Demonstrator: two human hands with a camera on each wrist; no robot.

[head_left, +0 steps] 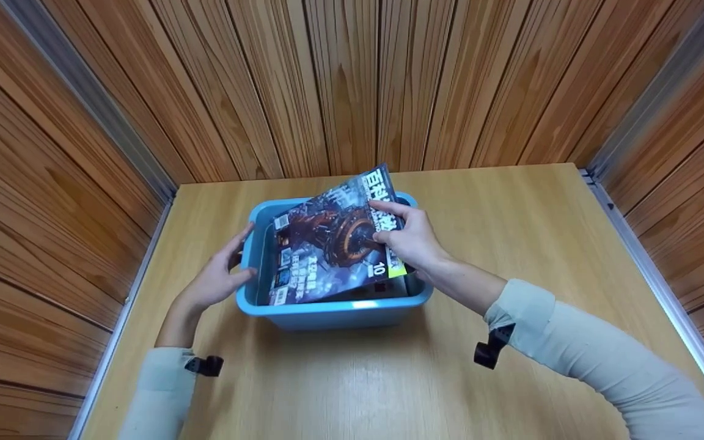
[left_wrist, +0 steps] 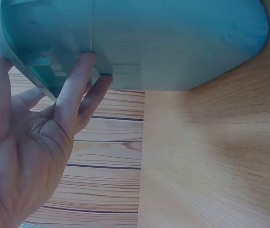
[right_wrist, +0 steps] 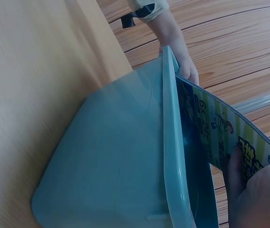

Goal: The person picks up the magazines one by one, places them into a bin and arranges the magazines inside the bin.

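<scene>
Wooden table (head_left: 511, 244) carries a blue plastic bin (head_left: 327, 311), a magazine (head_left: 321, 250) slanting out of it over the far rim, right hand (head_left: 410, 238) pinching the magazine's right edge, left hand (head_left: 220, 278) with straight fingers touching the bin's left rim.

A tilted magazine (head_left: 327, 244) covered most of the blue bin's (head_left: 327, 313) opening, leaving little room to reach in. The wooden tabletop (head_left: 541, 220) lay open around it, hemmed by wood-panelled walls (head_left: 340, 79) on three sides.
</scene>
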